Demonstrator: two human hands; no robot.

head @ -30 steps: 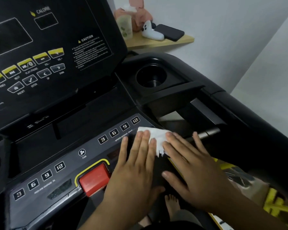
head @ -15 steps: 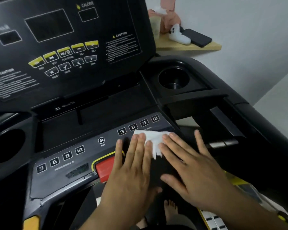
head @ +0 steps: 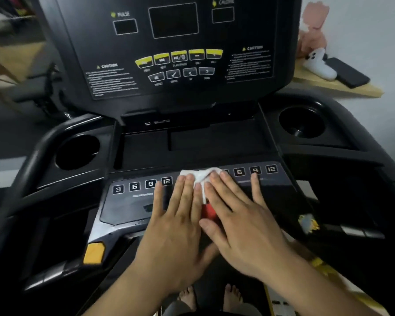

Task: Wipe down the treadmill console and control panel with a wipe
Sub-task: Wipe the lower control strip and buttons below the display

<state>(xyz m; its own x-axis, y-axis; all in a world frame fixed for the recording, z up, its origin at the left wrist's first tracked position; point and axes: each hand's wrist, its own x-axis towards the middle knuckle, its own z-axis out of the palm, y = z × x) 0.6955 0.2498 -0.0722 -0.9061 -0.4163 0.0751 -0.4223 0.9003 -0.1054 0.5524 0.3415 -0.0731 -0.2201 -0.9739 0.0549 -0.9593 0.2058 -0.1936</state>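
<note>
A white wipe [head: 200, 176] lies flat on the middle of the dark control panel [head: 128, 208], between the two rows of numbered buttons. My left hand [head: 178, 222] and my right hand [head: 242, 220] both press on it with flat, spread fingers, side by side. The red stop button [head: 209, 212] shows in the gap between my hands, mostly covered. Above stands the upright black console [head: 173, 49] with its screens and yellow keys.
Round cup holders sit at the left [head: 78, 151] and right [head: 302, 122] of the tray. A black handrail [head: 21, 179] curves on the left. A wooden shelf [head: 342, 87] at the back right holds a white figure and a black phone. My bare feet show below.
Both hands have slid the wipe leftward along the panel, from the right button row to the middle over the red button. The view has turned left too.
</note>
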